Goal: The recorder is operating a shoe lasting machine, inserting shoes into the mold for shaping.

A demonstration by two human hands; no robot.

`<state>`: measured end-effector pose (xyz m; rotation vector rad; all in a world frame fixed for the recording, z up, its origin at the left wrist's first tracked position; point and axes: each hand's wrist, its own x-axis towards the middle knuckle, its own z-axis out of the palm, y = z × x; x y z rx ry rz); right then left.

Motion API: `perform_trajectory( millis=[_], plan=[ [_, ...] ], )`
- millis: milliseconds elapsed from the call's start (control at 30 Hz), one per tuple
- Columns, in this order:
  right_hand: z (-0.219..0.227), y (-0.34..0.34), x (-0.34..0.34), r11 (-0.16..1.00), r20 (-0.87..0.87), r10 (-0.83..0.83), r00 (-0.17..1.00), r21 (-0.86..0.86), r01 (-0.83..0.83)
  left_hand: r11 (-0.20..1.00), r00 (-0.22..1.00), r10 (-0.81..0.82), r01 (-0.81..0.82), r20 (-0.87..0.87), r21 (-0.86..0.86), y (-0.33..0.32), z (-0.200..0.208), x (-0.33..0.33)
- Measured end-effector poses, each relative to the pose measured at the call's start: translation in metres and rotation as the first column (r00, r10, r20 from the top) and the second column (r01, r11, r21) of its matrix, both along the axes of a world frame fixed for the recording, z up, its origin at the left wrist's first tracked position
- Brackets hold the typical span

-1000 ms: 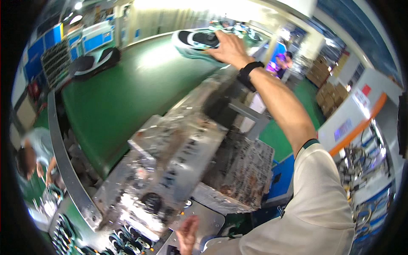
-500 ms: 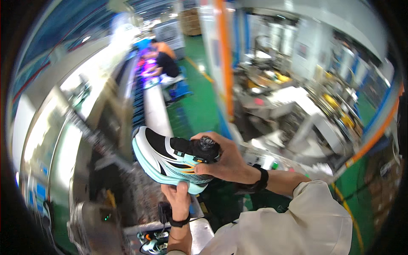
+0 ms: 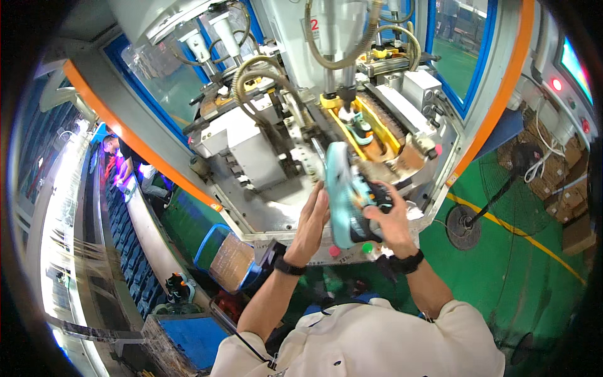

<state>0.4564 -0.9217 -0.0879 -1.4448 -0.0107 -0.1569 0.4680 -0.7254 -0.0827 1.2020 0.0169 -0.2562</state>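
My right hand (image 3: 391, 221) grips a sneaker (image 3: 342, 195) by its dark collar. The sneaker is tilted with its toe pointing away from me and its light-blue sole toward the left. Beside the sole, my left hand (image 3: 311, 220) has its fingers stretched out; whether they touch the sole I cannot tell. Just beyond the toe is a machine's yellow clamp frame (image 3: 370, 119), with another light-blue and black shoe (image 3: 360, 131) sitting in it.
The machine's metal bed (image 3: 276, 210) carries hoses and white blocks (image 3: 254, 147). Orange-edged posts (image 3: 141, 141) flank it. A blue basket (image 3: 229, 257) stands low left, near a conveyor (image 3: 129, 232) where another person (image 3: 129, 163) works. A fan (image 3: 502, 195) and control panel (image 3: 575, 75) are at right.
My view has turned right to face the machine. The sneaker has swung from lying sideways to toe-forward, still in my right hand. My left hand's fingers, bent at the sole before, are now straightened.
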Motion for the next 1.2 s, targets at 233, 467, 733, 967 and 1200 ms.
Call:
perform_trajectory(
  millis=[233,467,733,967,1200],
  plan=[
    [-0.005,-0.107,0.052,0.941,-0.015,-0.336,0.942,0.045,0.336,0.746,0.947,0.192,-0.311,0.258,0.589,-0.056,-0.068,0.214],
    [-0.005,-0.153,0.072,0.846,-0.011,-0.529,0.849,-0.083,0.526,0.375,0.913,0.321,-0.367,0.252,0.851,-0.074,-0.165,0.359],
    [0.048,-0.126,0.201,0.79,0.053,-0.45,0.892,-0.443,0.424,0.556,0.847,0.526,-0.408,0.073,0.724,-0.013,-0.135,0.348],
    [0.046,-0.028,0.375,0.572,-0.235,-0.099,0.967,-0.809,-0.138,0.96,0.928,0.113,-0.194,-0.355,-0.201,0.049,-0.018,0.167],
    [-0.05,0.114,0.405,0.359,-0.1,-0.179,0.979,-0.933,-0.029,0.913,0.864,0.398,-0.405,-0.307,0.044,0.152,0.05,-0.013]
  ],
)
